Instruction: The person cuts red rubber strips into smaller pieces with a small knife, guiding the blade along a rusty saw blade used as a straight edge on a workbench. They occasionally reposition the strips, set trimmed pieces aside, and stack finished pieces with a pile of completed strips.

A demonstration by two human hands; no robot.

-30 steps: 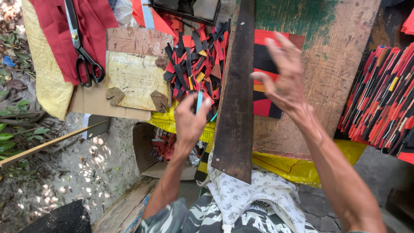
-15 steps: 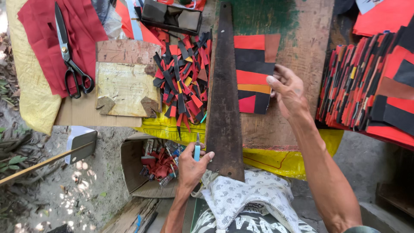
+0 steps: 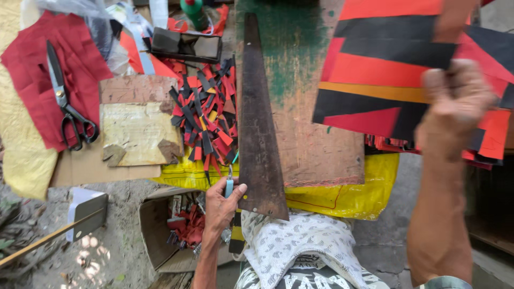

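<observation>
Your right hand (image 3: pixel 455 107) is now up close to the camera, fingers closed on a red, black and orange striped sheet (image 3: pixel 385 80) that it's lifted off the counter (image 3: pixel 321 144); half a second back that hand was just resting on it. Your left hand (image 3: pixel 222 206) is curled around a small blue-handled knife (image 3: pixel 229 184), thumb touching the wide end of the rusty tapered metal strip (image 3: pixel 257 134), pretty much where it was. Just left of the strip sits the pile of red and black scraps (image 3: pixel 206 118), with scissors (image 3: pixel 67 104) on red cloth (image 3: pixel 80 69) further left.
</observation>
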